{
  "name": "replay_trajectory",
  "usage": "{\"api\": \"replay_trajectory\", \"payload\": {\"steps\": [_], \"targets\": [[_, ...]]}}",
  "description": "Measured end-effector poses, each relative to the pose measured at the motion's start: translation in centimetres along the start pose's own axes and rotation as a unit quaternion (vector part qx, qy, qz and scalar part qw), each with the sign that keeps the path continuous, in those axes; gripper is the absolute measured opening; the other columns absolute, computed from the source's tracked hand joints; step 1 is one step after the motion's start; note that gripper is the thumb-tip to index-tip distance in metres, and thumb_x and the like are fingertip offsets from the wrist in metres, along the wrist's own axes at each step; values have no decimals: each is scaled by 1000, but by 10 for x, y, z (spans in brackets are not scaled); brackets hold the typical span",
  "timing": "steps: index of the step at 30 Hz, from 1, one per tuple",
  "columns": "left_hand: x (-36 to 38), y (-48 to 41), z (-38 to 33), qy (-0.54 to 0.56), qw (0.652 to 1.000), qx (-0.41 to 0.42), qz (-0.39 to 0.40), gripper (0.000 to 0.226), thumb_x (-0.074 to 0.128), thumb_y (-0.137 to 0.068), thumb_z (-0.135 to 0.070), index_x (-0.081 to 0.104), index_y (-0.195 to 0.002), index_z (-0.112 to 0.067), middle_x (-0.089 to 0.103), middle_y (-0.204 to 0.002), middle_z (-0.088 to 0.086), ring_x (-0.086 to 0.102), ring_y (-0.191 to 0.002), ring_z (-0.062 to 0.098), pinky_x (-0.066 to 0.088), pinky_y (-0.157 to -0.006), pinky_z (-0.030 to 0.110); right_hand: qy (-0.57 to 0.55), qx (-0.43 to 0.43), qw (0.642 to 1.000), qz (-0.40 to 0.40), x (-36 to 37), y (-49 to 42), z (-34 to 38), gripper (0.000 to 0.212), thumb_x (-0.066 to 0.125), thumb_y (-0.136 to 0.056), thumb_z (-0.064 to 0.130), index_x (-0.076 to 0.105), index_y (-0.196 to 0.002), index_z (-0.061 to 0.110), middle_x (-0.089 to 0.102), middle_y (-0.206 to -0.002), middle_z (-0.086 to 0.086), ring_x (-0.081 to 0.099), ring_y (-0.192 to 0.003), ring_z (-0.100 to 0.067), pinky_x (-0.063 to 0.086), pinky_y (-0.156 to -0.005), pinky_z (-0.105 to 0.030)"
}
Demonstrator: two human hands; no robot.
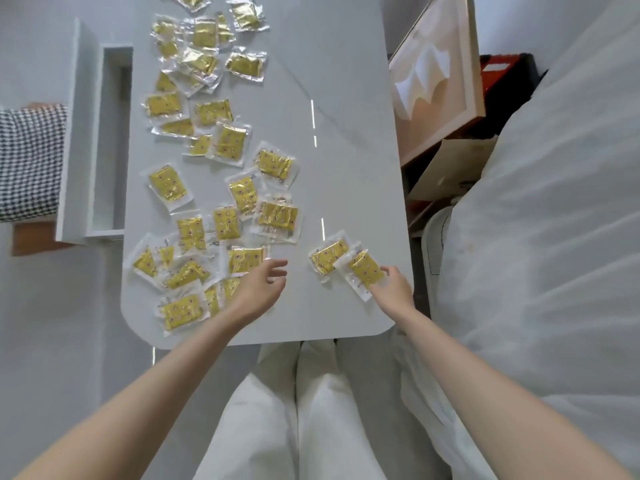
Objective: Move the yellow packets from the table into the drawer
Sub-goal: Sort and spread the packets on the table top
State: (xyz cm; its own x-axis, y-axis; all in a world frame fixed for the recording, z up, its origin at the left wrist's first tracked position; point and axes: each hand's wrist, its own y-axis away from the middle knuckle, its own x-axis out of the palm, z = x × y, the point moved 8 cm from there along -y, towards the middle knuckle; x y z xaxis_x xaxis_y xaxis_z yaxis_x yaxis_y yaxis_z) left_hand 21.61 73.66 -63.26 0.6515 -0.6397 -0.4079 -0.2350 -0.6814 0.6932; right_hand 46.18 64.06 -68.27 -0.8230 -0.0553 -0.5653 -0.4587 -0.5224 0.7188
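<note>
Several yellow packets (242,199) in clear wrappers lie scattered over the left half of the white table (346,168). Two more lie apart near the front right: one packet (327,257) flat on the table, and another packet (363,270) pinched at its near end by my right hand (394,289). My left hand (258,287) hovers with fingers spread over the packets at the front, holding nothing. The white drawer (107,140) stands pulled open off the table's left side; I see no packets inside it.
A houndstooth-patterned cushion or sleeve (31,161) sits left of the drawer. A framed picture (436,74) leans at the right, with boxes below it. White bedding (554,237) fills the right side. My white-clad legs (311,410) are under the table's near edge.
</note>
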Motion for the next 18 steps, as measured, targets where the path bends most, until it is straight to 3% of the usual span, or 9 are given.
{"api": "replay_trajectory", "payload": {"steps": [6, 13, 18], "targets": [[42, -47, 37, -2, 1000, -18, -4, 39, 45, -98, -17, 47, -137, -18, 58, -130, 0, 56, -113, 15, 47, -88, 26, 77, -16, 997, -10, 41, -66, -24, 60, 66, -86, 26, 37, -137, 13, 43, -137, -8, 36, -129, -27, 38, -100, -40], [71, -79, 63, 15, 999, -36, -24, 41, 44, -97, -16, 46, -138, -19, 55, -134, 2, 57, -113, 17, 47, -92, 29, 188, -45, 978, -84, 55, -94, -32, 87, 75, -77, 35, 26, -145, 14, 38, -140, -11, 34, -128, -29, 36, -101, -40], [77, -86, 69, 26, 999, -37, -21, 41, 44, -97, -15, 46, -138, -18, 54, -135, 3, 56, -111, 16, 45, -89, 26, 220, -46, 974, -32, 63, -100, -33, 49, 67, -84, 39, 48, -120, 12, 52, -123, -8, 45, -119, -27, 34, -99, -40]]}}
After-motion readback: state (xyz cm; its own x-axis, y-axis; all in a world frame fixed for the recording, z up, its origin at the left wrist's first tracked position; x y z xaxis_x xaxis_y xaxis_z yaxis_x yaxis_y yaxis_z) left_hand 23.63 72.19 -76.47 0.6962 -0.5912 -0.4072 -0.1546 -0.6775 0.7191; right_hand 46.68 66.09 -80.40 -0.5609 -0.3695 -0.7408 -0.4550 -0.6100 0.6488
